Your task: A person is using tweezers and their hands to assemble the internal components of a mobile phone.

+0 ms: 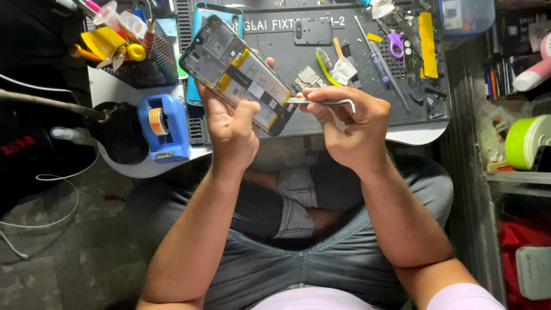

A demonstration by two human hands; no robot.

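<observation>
My left hand has the opened phone tilted above the grey work mat, fingers clamped round its lower edges; it looks light, stiff and fragile, so I judge the frame rim the safe hold. My right hand pinches bent tweezers, tips at the phone's side; thin, slippery steel, best gripped mid-shank.

opened phone: 1 | tweezers: 1 | tape dispenser: 1 | scissors: 1

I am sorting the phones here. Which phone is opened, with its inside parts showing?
The opened phone in the left hand: its back is off, showing the battery and boards. The blue phone lies closed on the grey mat behind it.
</observation>
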